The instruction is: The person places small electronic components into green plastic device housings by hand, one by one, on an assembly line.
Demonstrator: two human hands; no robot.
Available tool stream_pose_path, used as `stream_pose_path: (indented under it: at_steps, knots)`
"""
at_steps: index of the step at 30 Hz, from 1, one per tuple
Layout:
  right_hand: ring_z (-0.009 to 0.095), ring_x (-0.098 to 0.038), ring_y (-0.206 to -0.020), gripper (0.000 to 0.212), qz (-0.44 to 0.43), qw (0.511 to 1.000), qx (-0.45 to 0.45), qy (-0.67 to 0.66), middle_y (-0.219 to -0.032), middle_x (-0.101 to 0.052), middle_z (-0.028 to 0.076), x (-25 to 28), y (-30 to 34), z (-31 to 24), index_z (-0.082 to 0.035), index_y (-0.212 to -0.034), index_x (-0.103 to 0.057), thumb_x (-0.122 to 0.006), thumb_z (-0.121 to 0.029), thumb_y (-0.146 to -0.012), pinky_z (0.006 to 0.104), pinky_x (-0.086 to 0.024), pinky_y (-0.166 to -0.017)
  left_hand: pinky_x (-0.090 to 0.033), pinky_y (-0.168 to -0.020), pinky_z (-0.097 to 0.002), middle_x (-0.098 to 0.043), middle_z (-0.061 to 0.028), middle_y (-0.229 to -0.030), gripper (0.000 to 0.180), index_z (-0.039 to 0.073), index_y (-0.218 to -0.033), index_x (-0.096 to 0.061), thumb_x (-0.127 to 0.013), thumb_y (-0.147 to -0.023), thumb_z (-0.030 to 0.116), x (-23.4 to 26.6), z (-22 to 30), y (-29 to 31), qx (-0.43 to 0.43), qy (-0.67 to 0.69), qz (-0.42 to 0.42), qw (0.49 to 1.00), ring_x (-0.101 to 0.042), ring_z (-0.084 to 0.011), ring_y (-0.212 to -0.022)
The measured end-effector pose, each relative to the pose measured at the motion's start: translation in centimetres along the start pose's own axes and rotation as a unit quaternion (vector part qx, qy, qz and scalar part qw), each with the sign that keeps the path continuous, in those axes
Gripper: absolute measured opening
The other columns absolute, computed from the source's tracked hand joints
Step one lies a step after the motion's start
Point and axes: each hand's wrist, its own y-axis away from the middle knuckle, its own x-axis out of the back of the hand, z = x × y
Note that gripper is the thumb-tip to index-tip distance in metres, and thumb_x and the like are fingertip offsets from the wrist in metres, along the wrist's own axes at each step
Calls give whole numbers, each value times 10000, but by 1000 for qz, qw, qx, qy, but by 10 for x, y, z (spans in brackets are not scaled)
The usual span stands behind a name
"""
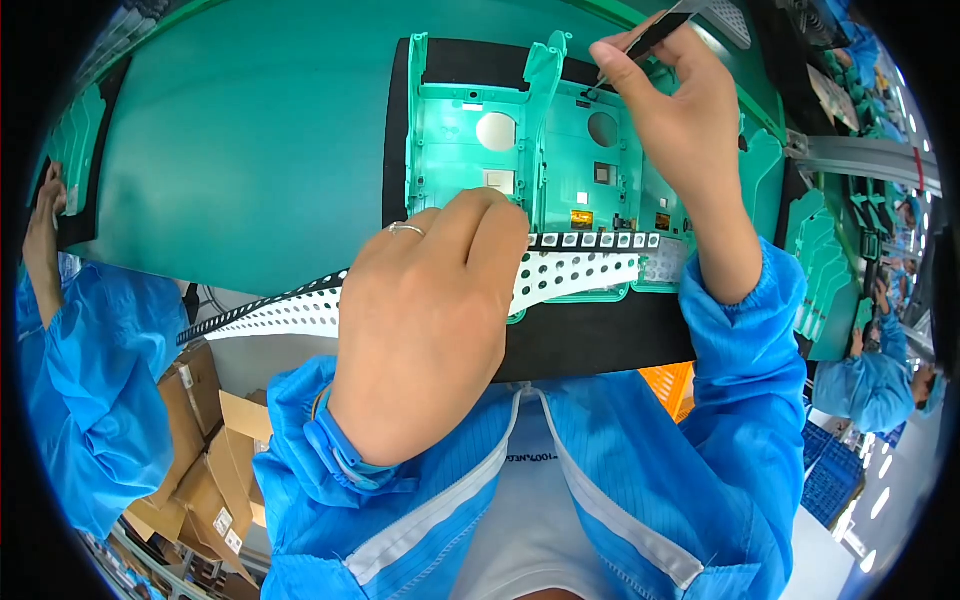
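Note:
Two bright green plastic housings, a left one (447,150) and a middle one (566,135), lie open side by side in front of me, with another partly behind my right arm. My left hand (430,290) is closed over a long white strip with rows of dark dots and a black edge with pale squares (585,272); its fingertips are hidden. The strip crosses the near ends of the housings. Between the thumb and fingers of my right hand (690,120) are dark tweezers (655,36), their thin tip at the far part of the middle housing.
The housings rest on a black mat (600,345) on a green table (250,150). More green parts (815,265) stand at the right. Cardboard boxes (215,490) and an orange crate (668,385) are below. A co-worker's hand (45,225) is at the far left.

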Motion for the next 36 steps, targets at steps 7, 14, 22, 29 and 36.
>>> stream_pose_path:
  at_steps: [7, 14, 22, 29, 36]
  knots:
    - [122, -651, -840, 170, -12, 995, 69, 68, -855, -704, 43, 2, 3, 10, -7, -935, -701, -763, -161, -898, 277, -487, -791, -480, -672, -427, -704, -123, -1059, 35, 18, -957, -581, -603, -930, 17, 7, 2, 4, -6, 12, -9, 1000, -647, -359, -818]
    - [127, -656, -843, 184, -7, 995, 60, 85, -862, -710, 51, 0, 3, 10, -9, -933, -695, -772, -172, -893, 279, -489, -801, -480, -678, -424, -707, -121, -1053, 63, 15, -985, -599, -611, -923, 16, 7, -1, 4, -9, 16, -10, 1000, -651, -352, -826]
    - [123, -656, -833, 179, -12, 994, 58, 92, -856, -712, 51, 0, 3, 13, -12, -924, -699, -773, -170, -889, 277, -491, -786, -478, -686, -425, -708, -119, -1056, 64, 15, -987, -606, -610, -923, 17, 5, -2, 2, -3, 20, -17, 1000, -653, -343, -835]
    - [122, -654, -845, 199, -11, 992, 79, 97, -863, -709, 44, 1, 4, 18, -14, -936, -699, -791, -180, -874, 271, -487, -779, -489, -708, -427, -702, -146, -1048, 93, 3, -1014, -617, -603, -922, 11, 5, -1, 1, -10, 35, -15, 999, -655, -355, -851]
    - [250, -619, -852, 268, 0, 961, 111, 252, -861, -678, 68, 3, 5, 9, -31, -904, -637, -826, -200, -819, 384, -474, -839, -506, -725, -419, -656, -197, -1005, 112, -36, -1012, -597, -582, -901, -37, 2, 0, 1, 7, 108, -6, 994, -631, -384, -818]
